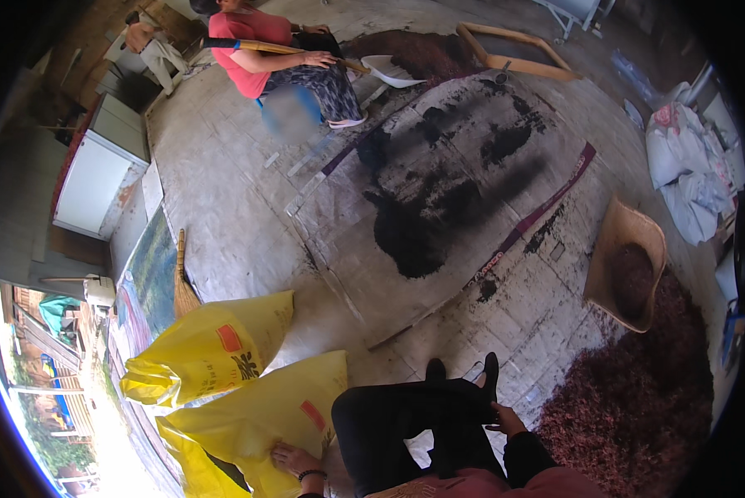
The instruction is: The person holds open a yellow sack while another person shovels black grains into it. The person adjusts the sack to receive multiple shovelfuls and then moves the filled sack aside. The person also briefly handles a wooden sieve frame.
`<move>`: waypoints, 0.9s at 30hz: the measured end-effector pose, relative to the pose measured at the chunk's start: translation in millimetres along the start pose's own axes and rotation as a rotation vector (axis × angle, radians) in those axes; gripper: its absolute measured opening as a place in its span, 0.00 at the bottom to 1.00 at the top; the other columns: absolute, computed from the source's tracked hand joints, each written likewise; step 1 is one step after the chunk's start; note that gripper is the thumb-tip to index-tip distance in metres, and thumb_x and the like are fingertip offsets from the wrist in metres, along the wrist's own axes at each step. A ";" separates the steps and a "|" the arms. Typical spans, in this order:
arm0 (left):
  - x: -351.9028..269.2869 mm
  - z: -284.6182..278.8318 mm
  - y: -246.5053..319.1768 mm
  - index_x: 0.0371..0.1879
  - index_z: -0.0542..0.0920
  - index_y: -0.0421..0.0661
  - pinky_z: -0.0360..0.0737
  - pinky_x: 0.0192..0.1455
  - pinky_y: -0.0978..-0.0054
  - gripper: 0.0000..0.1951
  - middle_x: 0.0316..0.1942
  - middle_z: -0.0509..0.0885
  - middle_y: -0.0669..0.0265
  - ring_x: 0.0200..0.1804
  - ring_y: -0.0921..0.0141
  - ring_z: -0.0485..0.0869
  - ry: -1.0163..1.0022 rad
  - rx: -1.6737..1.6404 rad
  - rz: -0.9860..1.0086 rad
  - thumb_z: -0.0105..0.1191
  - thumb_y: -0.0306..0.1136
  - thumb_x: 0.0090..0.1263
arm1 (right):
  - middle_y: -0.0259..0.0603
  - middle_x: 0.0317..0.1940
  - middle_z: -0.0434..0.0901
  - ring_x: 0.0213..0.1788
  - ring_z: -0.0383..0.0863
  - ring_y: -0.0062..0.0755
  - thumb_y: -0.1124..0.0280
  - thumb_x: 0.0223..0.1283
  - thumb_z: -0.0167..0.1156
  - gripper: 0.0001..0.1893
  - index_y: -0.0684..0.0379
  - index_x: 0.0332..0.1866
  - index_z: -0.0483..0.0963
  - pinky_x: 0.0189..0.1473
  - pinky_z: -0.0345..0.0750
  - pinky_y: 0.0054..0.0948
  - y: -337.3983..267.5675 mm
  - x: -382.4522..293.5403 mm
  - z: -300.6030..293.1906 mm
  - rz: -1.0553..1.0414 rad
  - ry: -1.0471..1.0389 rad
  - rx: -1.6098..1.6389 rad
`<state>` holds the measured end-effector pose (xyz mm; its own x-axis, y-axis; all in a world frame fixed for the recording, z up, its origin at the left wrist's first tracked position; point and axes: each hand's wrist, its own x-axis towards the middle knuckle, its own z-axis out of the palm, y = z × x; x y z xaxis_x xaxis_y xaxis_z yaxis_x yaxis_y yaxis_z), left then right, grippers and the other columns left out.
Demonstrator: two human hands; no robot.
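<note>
My left hand (293, 459), with a dark beaded bracelet at the wrist, lies on the side of a full yellow plastic sack (266, 411) that bears print. A second yellow sack (192, 355), bulging, lies just beyond it. My right hand (507, 419) is beside my black-trousered leg (397, 411), fingers apart and touching the cloth near the knee; no object shows in it. To its right spreads a large heap of small reddish-brown dried material (621, 404). On that heap's far edge stands a woven scoop basket (628, 267) holding some of the same material.
A dark-edged sheet (341, 249) bears patches of black granular material (410, 243). Beyond, a seated person (248, 56) holds a white-bladed shovel (388, 70) near another reddish heap (385, 50) and a wooden-framed sieve (522, 53). A straw broom (184, 292) lies left; white sacks (684, 162) stand right.
</note>
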<state>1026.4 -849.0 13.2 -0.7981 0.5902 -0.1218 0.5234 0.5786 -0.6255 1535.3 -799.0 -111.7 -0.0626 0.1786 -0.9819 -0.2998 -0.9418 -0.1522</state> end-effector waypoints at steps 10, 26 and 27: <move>-0.6 -23.6 6.5 0.56 0.59 0.28 0.57 0.62 0.62 0.22 0.54 0.64 0.43 0.59 0.52 0.62 -0.030 0.109 -0.004 0.33 0.28 0.64 | 0.46 0.28 0.78 0.28 0.78 0.40 0.63 0.47 0.61 0.19 0.68 0.38 0.73 0.31 0.76 0.39 13.2 28.5 -43.1 -0.109 0.060 -0.003; 4.4 12.2 -8.3 0.55 0.59 0.31 0.61 0.60 0.64 0.23 0.54 0.65 0.47 0.57 0.54 0.64 0.069 -0.015 0.050 0.38 0.29 0.62 | 0.36 0.22 0.76 0.20 0.73 0.27 0.65 0.35 0.69 0.21 0.65 0.37 0.75 0.22 0.73 0.30 -25.0 39.7 -64.8 -0.143 0.267 -0.276; 1.0 16.3 -10.5 0.55 0.59 0.31 0.61 0.60 0.64 0.23 0.53 0.65 0.47 0.57 0.54 0.64 0.089 -0.009 0.058 0.39 0.29 0.61 | 0.36 0.23 0.76 0.21 0.74 0.27 0.65 0.35 0.69 0.21 0.65 0.37 0.75 0.23 0.72 0.30 -30.8 44.3 -65.8 -0.158 0.262 -0.306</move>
<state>1015.2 -863.7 7.1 -0.7369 0.6702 -0.0890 0.5711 0.5467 -0.6123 1604.4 -780.8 -157.9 0.2173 0.2863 -0.9332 0.0123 -0.9567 -0.2907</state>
